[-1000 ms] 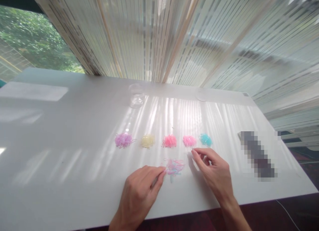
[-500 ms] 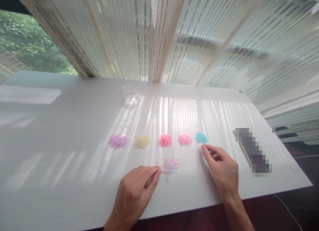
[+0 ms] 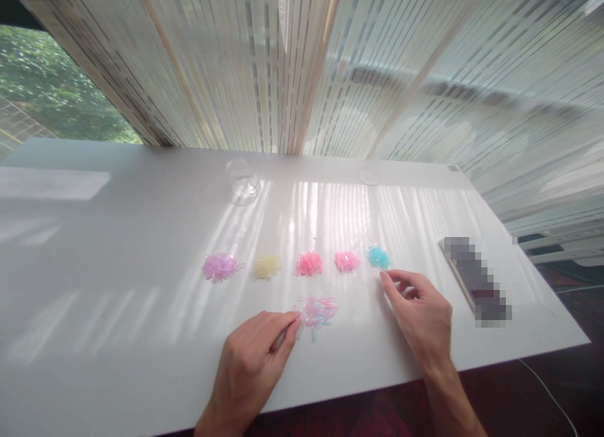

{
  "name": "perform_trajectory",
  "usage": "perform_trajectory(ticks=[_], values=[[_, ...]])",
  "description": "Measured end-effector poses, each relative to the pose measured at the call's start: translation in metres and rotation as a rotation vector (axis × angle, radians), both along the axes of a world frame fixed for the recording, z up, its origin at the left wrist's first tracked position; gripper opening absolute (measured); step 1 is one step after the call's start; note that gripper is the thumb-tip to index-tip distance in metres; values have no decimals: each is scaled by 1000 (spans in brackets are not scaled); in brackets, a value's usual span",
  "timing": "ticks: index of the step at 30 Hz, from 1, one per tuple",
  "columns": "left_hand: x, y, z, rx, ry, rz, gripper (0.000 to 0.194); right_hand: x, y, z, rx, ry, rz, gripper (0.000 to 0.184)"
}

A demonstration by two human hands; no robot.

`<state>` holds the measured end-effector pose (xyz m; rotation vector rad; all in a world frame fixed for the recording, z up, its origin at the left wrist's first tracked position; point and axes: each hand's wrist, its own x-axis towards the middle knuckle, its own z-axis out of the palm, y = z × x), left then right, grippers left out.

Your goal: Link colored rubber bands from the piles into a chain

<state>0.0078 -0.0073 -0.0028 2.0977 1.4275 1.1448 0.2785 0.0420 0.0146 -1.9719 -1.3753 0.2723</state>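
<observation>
A mixed pile of small elastic bands, pink, lilac and pale blue, lies at the middle front of the table. My left hand pinches at its left edge, thumb and forefinger together; what is between the tips is too small to make out. My right hand is closed in a pinch just below the blue band pile, its contents hidden. In a row leftward from the blue pile lie a light pink pile, a coral pink pile, a yellow pile and a purple pile.
A clear plastic container stands at the back of the white table, and a clear round lid lies further right. On the right side is a pixelated dark flat object. Striped curtains hang behind the table.
The whole view has shifted slightly, so everything sits a little further left. Both hands keep nearly the same places beside their piles, still pinched.
</observation>
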Motion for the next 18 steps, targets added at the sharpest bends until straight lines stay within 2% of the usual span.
perform_trajectory(ticks=[8, 18], values=[[0, 0, 1, -4, -3, 2, 9, -1, 0, -5, 103, -138, 80, 23], [0, -1, 0, 3, -1, 11, 8, 0, 2, -4, 87, -161, 80, 26]])
